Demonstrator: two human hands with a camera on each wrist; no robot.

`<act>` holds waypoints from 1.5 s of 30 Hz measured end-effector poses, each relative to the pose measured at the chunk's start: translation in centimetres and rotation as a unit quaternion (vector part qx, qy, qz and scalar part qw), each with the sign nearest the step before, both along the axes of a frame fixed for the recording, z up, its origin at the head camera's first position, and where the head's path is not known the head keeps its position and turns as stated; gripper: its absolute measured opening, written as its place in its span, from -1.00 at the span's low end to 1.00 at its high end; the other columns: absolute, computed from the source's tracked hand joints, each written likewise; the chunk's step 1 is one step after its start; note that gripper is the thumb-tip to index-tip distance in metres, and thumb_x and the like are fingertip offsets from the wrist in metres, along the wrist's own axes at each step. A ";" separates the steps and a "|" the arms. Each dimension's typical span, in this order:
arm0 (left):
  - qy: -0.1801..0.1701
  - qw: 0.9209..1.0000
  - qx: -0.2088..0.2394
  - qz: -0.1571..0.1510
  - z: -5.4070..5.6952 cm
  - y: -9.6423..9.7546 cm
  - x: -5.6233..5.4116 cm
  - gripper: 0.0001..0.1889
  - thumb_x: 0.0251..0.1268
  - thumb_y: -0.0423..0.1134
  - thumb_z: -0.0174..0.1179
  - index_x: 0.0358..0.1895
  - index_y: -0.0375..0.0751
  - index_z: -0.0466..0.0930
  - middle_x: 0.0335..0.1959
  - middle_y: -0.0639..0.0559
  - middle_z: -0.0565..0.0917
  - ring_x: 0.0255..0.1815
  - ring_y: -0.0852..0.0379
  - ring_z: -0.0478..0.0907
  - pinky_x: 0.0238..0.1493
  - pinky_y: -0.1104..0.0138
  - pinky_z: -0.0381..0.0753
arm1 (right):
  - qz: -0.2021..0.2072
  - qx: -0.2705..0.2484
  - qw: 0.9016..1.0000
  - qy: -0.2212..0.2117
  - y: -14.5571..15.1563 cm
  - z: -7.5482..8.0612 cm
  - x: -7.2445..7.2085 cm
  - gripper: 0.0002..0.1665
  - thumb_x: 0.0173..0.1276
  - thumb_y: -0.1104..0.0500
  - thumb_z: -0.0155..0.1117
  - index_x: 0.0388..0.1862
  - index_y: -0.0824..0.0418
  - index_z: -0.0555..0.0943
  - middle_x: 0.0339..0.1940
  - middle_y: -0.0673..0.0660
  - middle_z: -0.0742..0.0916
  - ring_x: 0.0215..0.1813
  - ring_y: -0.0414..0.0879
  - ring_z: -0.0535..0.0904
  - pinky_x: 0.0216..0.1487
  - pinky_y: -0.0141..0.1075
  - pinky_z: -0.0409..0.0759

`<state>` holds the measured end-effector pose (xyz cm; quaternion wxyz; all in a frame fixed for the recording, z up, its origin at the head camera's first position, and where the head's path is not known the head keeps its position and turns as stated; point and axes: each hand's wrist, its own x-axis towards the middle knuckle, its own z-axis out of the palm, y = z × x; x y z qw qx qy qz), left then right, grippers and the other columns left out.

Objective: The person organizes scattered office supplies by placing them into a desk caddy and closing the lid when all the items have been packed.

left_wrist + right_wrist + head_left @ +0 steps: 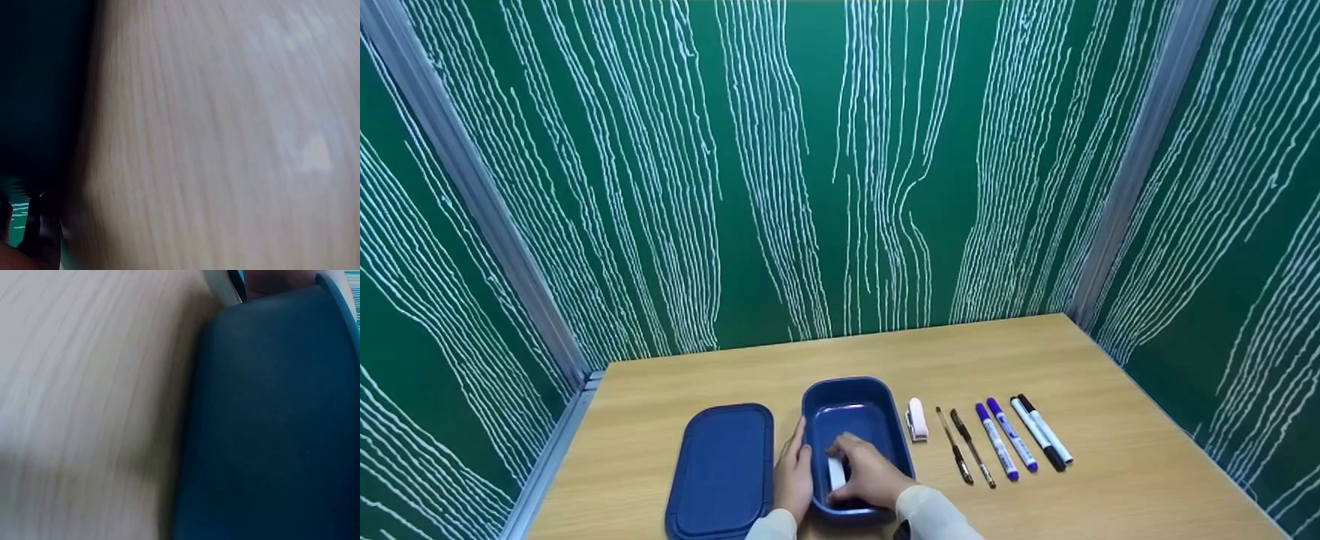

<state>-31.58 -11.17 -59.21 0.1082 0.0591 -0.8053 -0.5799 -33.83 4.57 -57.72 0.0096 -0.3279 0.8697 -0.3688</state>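
A deep blue rectangular box [898, 427] with rounded corners stands without its lid in the head view. Inside its near left part, my right hand [871, 474] pinches a small white block [836, 474] between thumb and fingers, close over the box floor. My left hand [793, 476] lies along the outer left wall, fingers fairly straight and pointing away from me. The box's outer wall [270, 410] fills much of the right wrist view. Neither wrist view shows the white block.
The matching blue lid [720, 472] lies flat left of the box. To the right are a pale pink stapler [916, 420], two slim pens [955, 446], two purple-capped markers [997, 442] and two black-and-white markers [1039, 433]. Green walls [825, 165] with white lines surround the wooden table [1147, 480].
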 end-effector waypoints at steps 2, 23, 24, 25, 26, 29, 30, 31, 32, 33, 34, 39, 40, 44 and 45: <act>0.000 1.000 -0.003 0.000 -0.1 0.0 -0.1 -0.48 0.49 -0.36 -0.11 0.49 -0.09 0.29 0.47 -0.20 0.32 0.49 -0.25 0.21 0.44 -0.15 0.17 | -0.001 0.006 1.000 -0.003 -0.1 0.0 0.0 -0.32 -0.15 0.04 0.67 -0.04 0.21 0.57 -0.15 -0.06 0.62 -0.13 -0.25 0.53 -0.01 -0.33 0.56; -0.011 1.000 0.000 -0.006 0.0 -0.1 -0.4 -0.48 0.52 -0.32 -0.13 0.50 -0.02 0.26 0.48 -0.19 0.31 0.50 -0.24 0.18 0.44 -0.16 0.16 | -0.007 0.060 0.997 -0.037 -0.6 0.2 -0.1 -0.36 -0.14 0.08 0.67 -0.11 0.10 0.50 -0.26 -0.14 0.55 -0.25 -0.27 0.43 -0.14 -0.34 0.53; -0.009 1.000 -0.003 -0.007 0.0 -0.1 -0.4 -0.48 0.52 -0.32 -0.13 0.50 -0.03 0.26 0.48 -0.21 0.31 0.49 -0.25 0.19 0.43 -0.17 0.17 | -0.004 0.057 0.998 -0.024 -0.5 0.1 -0.1 -0.36 -0.16 0.09 0.68 -0.12 0.10 0.50 -0.26 -0.13 0.55 -0.26 -0.28 0.43 -0.15 -0.35 0.52; -0.008 1.000 -0.003 -0.007 0.0 -0.1 -0.4 -0.48 0.52 -0.31 -0.13 0.50 -0.02 0.26 0.48 -0.20 0.31 0.49 -0.25 0.19 0.43 -0.16 0.18 | -0.001 0.053 0.999 -0.010 -0.5 -0.1 -0.1 -0.35 -0.18 0.10 0.68 -0.13 0.11 0.50 -0.27 -0.13 0.55 -0.26 -0.28 0.43 -0.16 -0.36 0.52; -0.009 1.000 -0.004 -0.006 -0.1 -0.2 -0.4 -0.48 0.52 -0.31 -0.14 0.50 -0.02 0.26 0.48 -0.20 0.31 0.49 -0.25 0.19 0.43 -0.16 0.18 | 0.001 0.049 0.999 0.002 -0.5 -0.2 -0.2 -0.35 -0.20 0.11 0.68 -0.14 0.12 0.49 -0.28 -0.13 0.55 -0.27 -0.28 0.42 -0.17 -0.37 0.51; -0.010 1.000 -0.007 -0.007 -0.2 -0.2 -0.4 -0.48 0.52 -0.30 -0.14 0.50 -0.03 0.26 0.48 -0.20 0.31 0.49 -0.25 0.19 0.43 -0.16 0.18 | 0.004 0.040 0.999 0.018 -0.5 -0.6 -0.2 -0.32 -0.25 0.13 0.68 -0.15 0.13 0.48 -0.29 -0.13 0.53 -0.28 -0.29 0.41 -0.19 -0.40 0.50; -0.012 1.000 -0.006 -0.007 -0.2 -0.2 -0.3 -0.48 0.52 -0.30 -0.14 0.50 -0.03 0.26 0.48 -0.20 0.31 0.49 -0.25 0.19 0.43 -0.15 0.18 | 0.003 0.039 0.999 0.014 -0.5 -0.6 -0.2 -0.32 -0.25 0.12 0.68 -0.15 0.13 0.47 -0.30 -0.13 0.52 -0.28 -0.29 0.41 -0.20 -0.40 0.49; -0.013 1.000 -0.004 -0.007 -0.2 -0.2 -0.3 -0.48 0.52 -0.30 -0.15 0.50 -0.03 0.26 0.48 -0.19 0.31 0.50 -0.24 0.19 0.44 -0.15 0.17 | 0.002 0.039 0.999 0.006 -0.5 -0.6 -0.2 -0.31 -0.24 0.12 0.68 -0.14 0.12 0.47 -0.30 -0.14 0.51 -0.28 -0.29 0.41 -0.21 -0.40 0.49; -0.012 1.000 -0.005 -0.007 -0.1 -0.2 -0.3 -0.48 0.52 -0.31 -0.15 0.50 -0.04 0.26 0.48 -0.20 0.30 0.49 -0.25 0.19 0.43 -0.15 0.18 | 0.002 0.040 0.999 0.000 -0.5 -0.5 -0.2 -0.31 -0.23 0.12 0.68 -0.13 0.12 0.47 -0.30 -0.13 0.51 -0.28 -0.28 0.41 -0.20 -0.40 0.49; -0.011 1.000 -0.006 -0.007 -0.1 -0.2 -0.3 -0.48 0.52 -0.31 -0.15 0.50 -0.05 0.26 0.48 -0.21 0.30 0.49 -0.25 0.19 0.43 -0.15 0.18 | 0.000 0.042 0.999 -0.006 -0.5 -0.5 -0.1 -0.31 -0.22 0.11 0.68 -0.12 0.12 0.47 -0.30 -0.13 0.51 -0.28 -0.28 0.41 -0.20 -0.39 0.49; -0.012 1.000 -0.006 -0.006 0.0 -0.2 -0.3 -0.48 0.52 -0.31 -0.15 0.50 -0.05 0.26 0.48 -0.21 0.30 0.49 -0.25 0.19 0.43 -0.15 0.18 | -0.001 0.044 0.999 -0.015 -0.5 -0.4 -0.1 -0.31 -0.21 0.11 0.68 -0.11 0.12 0.47 -0.30 -0.13 0.51 -0.28 -0.27 0.41 -0.20 -0.38 0.49; -0.024 1.000 -0.006 -0.008 0.2 -0.2 -0.2 -0.48 0.53 -0.30 -0.15 0.51 -0.03 0.25 0.49 -0.21 0.29 0.50 -0.26 0.18 0.42 -0.18 0.17 | -0.011 0.061 0.997 -0.048 -0.6 0.2 0.2 -0.31 -0.15 0.07 0.66 -0.03 0.10 0.50 -0.24 -0.12 0.55 -0.23 -0.26 0.44 -0.15 -0.33 0.52; -0.028 1.000 -0.005 -0.009 0.2 -0.2 -0.2 -0.48 0.53 -0.29 -0.15 0.51 -0.02 0.25 0.49 -0.20 0.29 0.50 -0.25 0.18 0.42 -0.18 0.17 | -0.013 0.064 0.997 -0.049 -0.6 0.3 0.2 -0.30 -0.15 0.06 0.66 -0.01 0.10 0.51 -0.22 -0.11 0.56 -0.21 -0.25 0.46 -0.13 -0.31 0.54; -0.033 0.999 -0.006 -0.011 0.2 -0.1 -0.2 -0.48 0.53 -0.29 -0.15 0.51 -0.01 0.24 0.50 -0.20 0.28 0.50 -0.27 0.17 0.42 -0.20 0.17 | -0.018 0.078 0.996 -0.035 -0.6 0.3 0.4 -0.26 -0.15 0.03 0.65 0.07 0.12 0.57 -0.10 -0.06 0.66 -0.01 -0.13 0.56 0.07 -0.19 0.57; -0.033 0.999 -0.008 -0.012 0.2 -0.1 -0.2 -0.48 0.53 -0.29 -0.15 0.52 -0.01 0.23 0.50 -0.20 0.28 0.50 -0.27 0.17 0.42 -0.20 0.17 | -0.018 0.080 0.996 -0.030 -0.5 0.3 0.5 -0.25 -0.15 0.02 0.65 0.09 0.13 0.58 -0.06 -0.05 0.67 0.05 -0.10 0.56 0.12 -0.16 0.56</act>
